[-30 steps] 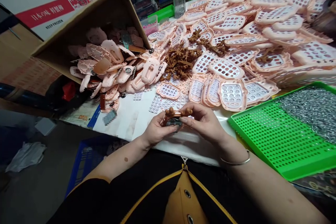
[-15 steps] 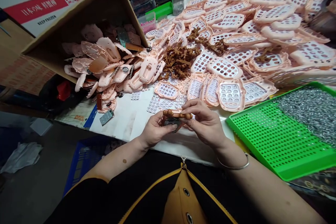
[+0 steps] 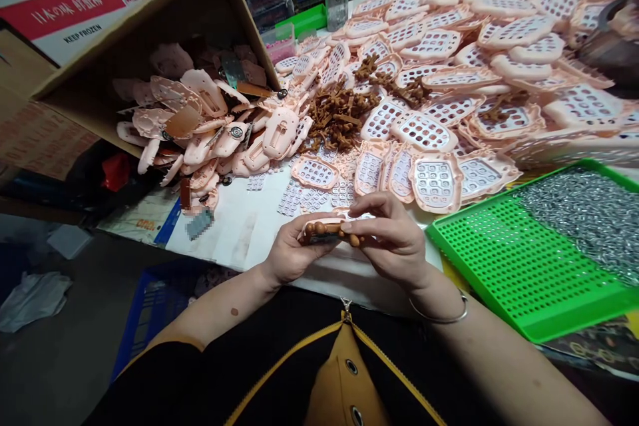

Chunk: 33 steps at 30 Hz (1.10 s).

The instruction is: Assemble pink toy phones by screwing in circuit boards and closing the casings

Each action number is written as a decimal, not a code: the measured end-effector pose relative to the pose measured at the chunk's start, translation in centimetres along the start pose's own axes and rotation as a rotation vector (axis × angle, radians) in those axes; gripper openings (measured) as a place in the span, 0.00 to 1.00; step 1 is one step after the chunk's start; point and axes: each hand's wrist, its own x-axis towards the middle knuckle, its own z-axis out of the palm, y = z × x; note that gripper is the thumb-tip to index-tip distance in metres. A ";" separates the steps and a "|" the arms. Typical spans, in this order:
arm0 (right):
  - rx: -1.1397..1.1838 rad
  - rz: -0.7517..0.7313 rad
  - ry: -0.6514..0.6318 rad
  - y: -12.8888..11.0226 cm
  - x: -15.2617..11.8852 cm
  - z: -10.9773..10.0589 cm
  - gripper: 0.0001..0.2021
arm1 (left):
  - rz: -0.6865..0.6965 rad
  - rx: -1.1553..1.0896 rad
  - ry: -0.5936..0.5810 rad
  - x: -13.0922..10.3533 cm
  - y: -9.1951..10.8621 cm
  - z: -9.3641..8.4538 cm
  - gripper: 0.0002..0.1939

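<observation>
Near the table's front edge, a pink plastic casing with a brown knobbed piece [image 3: 324, 229] along its edge is held between both hands. My left hand [image 3: 292, 249] is closed around its left end. My right hand [image 3: 392, 239] pinches the right part of the brown piece, thumb below and fingers above. The underside of the casing is hidden. Beyond the hands lie pink casings with white keypads [image 3: 436, 180] and a heap of brown pieces [image 3: 334, 113].
A tipped cardboard box [image 3: 239, 20] spills pink casing halves [image 3: 279, 133] at the left. At the right, a green tray [image 3: 489, 259] holds many small metal parts [image 3: 584, 219]. A glass jar [image 3: 337, 3] stands at the back; a blue crate [image 3: 150, 299] is below the table.
The held casing has tilted so that its dark underside shows less. The right fingers have shifted along the brown piece, whose right end sits lower. The whole view has moved slightly.
</observation>
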 end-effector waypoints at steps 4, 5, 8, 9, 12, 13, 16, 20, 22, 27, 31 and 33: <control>-0.004 -0.063 0.020 0.5 -0.8 0.2 0.20 | 0.025 0.035 -0.008 -0.2 0.2 0.1 0.19; 0.000 -0.059 0.019 0.6 -1.1 0.3 0.21 | 0.031 0.043 -0.004 -0.3 0.2 0.1 0.19; -0.001 -0.063 0.002 0.7 -1.7 0.5 0.23 | 0.039 0.052 -0.002 -0.4 0.2 0.1 0.19; -0.003 -0.074 0.004 0.7 -1.8 0.6 0.24 | 0.041 0.052 -0.012 -0.4 0.2 0.1 0.18; -0.032 -0.104 0.014 0.7 -1.9 0.5 0.27 | 0.068 0.050 -0.056 -0.3 0.2 0.1 0.18; -0.046 -0.114 0.007 0.7 -1.9 0.5 0.27 | 0.079 0.055 -0.065 -0.3 0.2 0.0 0.17; -0.079 -0.154 0.000 0.9 -1.8 0.4 0.23 | 0.114 0.087 -0.067 -0.1 0.1 -0.1 0.17; -0.127 -0.242 0.049 0.4 -1.1 0.5 0.23 | 0.063 0.036 -0.043 0.1 -0.1 0.0 0.19; -0.164 -0.261 0.043 -0.1 -0.6 0.5 0.22 | -0.016 -0.050 -0.016 0.2 -0.2 0.2 0.20; -0.254 -0.254 0.060 -0.2 -0.2 0.5 0.22 | -0.136 -0.186 0.067 0.2 0.2 0.9 0.23; -0.323 -0.277 0.050 0.4 -0.7 0.5 0.22 | -0.194 -0.218 0.132 -0.1 0.3 1.3 0.29; -0.366 -0.284 0.037 0.5 -1.0 0.4 0.22 | -0.211 -0.227 0.152 -0.2 0.2 1.3 0.31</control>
